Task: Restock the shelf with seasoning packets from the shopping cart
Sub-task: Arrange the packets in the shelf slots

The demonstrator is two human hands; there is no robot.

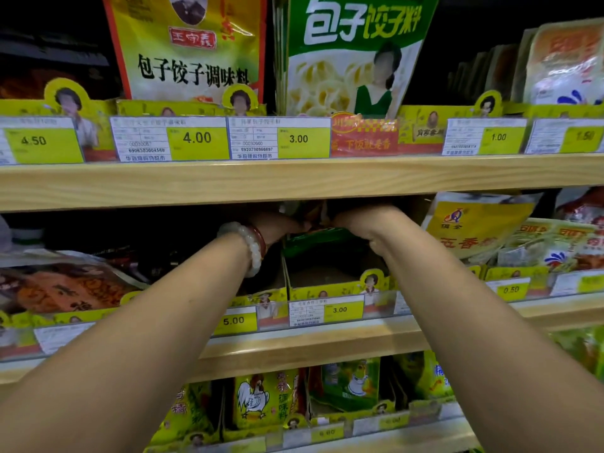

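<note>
Both hands [327,223] hold green seasoning packets [313,240] under shelf board [294,181].

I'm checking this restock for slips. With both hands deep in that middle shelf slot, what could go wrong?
The fingers of the left hand and right hand are hidden under the upper shelf board, so the green packets may get crumpled or land askew. The bracelet might snag the cardboard tray.
</note>
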